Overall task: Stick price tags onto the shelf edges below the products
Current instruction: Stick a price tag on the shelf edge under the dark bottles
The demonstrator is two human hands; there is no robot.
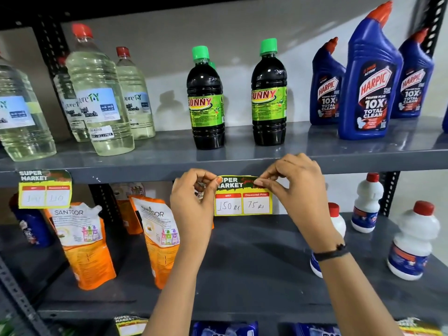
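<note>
The price tag (243,195) sits at the front edge of the upper shelf (145,167), just below the two dark Sunny bottles (269,93). It is yellow and green, with "150 Rs" and "75 Rs" written in its two white boxes. The left hand (194,202) pinches the tag's top left corner between thumb and fingers. The right hand (297,187) pinches the tag's top right corner the same way, and it has a dark band (332,253) on its wrist. Left of the tag, a second tag (45,189) hangs from the same shelf edge, under the clear bleach bottles (101,93). Up and to the right of the tag stand blue Harpic bottles (371,78). Below the tag, on the lower shelf (254,263), orange Santoor pouches (84,241) stand to the left and white bottles (414,241) with red caps stand to the right.
</note>
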